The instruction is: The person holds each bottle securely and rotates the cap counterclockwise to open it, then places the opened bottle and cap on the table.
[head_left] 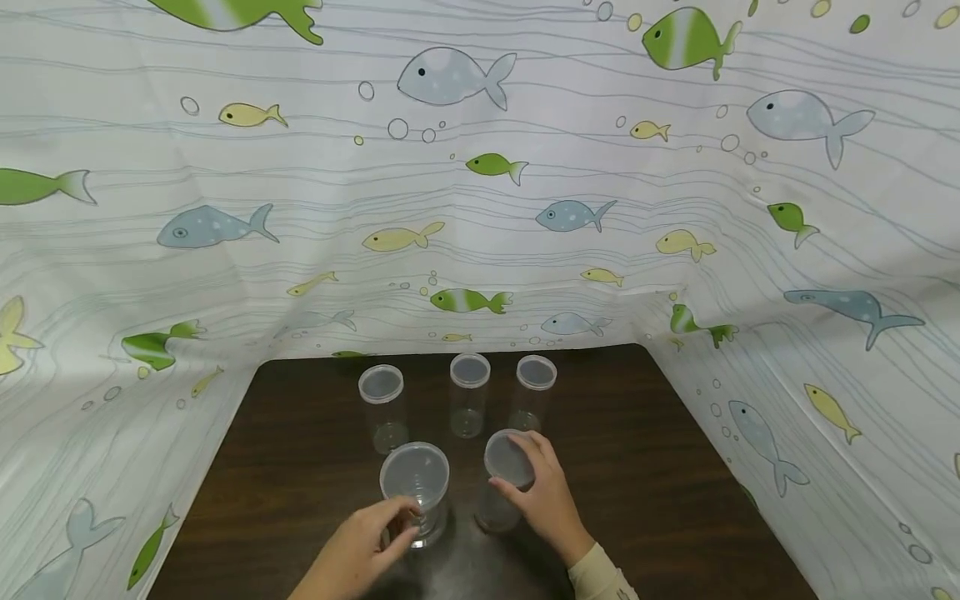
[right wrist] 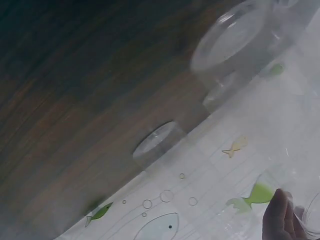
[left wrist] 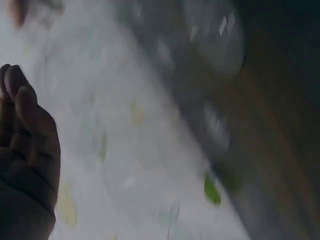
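Observation:
On the dark table a clear lidded jar (head_left: 415, 473) stands front left. My left hand (head_left: 367, 540) is at its near side, thumb and fingers apart and overlapping its lower part. In the left wrist view that hand (left wrist: 30, 150) shows loosely bent fingers with no jar between them. Front right is a slimmer clear jar (head_left: 504, 457) with a translucent lid. My right hand (head_left: 546, 496) holds it around the lid, thumb on the near side and fingers on the far right. The right wrist view catches only those fingers (right wrist: 280, 215) at its lower edge.
Behind are three more clear lidded jars: one on the left (head_left: 381, 385), one in the middle (head_left: 469, 372) and one on the right (head_left: 536, 374). A white fish-print curtain (head_left: 450, 192) surrounds the back and sides of the dark wood table (head_left: 637, 467).

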`<action>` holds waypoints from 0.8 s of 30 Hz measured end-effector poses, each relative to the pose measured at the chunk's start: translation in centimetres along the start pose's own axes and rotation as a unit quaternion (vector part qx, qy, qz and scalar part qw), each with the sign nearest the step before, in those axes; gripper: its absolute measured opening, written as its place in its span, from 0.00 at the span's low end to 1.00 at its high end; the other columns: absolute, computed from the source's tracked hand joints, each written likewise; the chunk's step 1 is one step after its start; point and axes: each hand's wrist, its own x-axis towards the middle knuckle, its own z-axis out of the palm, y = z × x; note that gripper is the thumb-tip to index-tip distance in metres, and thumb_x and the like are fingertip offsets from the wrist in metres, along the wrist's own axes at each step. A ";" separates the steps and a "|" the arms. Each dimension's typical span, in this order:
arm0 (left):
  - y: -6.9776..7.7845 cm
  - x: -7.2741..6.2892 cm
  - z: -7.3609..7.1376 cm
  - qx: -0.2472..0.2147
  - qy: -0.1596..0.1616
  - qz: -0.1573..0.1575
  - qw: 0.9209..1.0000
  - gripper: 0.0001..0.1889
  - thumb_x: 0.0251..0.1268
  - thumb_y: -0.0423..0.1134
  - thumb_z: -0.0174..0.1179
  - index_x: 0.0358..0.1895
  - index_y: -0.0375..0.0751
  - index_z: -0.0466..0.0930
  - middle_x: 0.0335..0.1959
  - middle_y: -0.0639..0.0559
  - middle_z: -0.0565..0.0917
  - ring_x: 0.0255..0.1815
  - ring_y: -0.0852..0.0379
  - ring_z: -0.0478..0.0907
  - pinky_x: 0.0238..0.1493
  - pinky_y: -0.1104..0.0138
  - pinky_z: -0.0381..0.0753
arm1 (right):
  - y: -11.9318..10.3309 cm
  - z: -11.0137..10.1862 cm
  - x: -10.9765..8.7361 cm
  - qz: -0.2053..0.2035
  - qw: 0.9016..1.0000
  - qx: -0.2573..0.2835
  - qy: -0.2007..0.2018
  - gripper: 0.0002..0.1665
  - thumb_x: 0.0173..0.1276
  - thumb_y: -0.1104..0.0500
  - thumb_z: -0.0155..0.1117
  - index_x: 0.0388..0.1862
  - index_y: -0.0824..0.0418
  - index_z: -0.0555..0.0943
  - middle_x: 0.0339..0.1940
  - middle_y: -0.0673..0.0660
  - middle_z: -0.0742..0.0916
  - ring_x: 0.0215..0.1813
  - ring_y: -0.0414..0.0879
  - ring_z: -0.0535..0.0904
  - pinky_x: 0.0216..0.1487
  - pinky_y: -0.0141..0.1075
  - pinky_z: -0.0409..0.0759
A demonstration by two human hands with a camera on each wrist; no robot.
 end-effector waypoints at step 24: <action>-0.9 -1.3 11.0 0.029 0.055 -0.067 0.996 0.70 0.26 0.53 0.87 0.77 0.31 0.55 0.70 0.33 0.72 0.63 0.37 0.77 0.55 0.48 0.81 | -3.9 1.5 -2.4 -0.042 0.989 0.112 0.081 0.31 0.61 0.54 0.74 0.62 0.58 0.78 0.59 0.53 0.82 0.56 0.49 0.81 0.52 0.41 0.83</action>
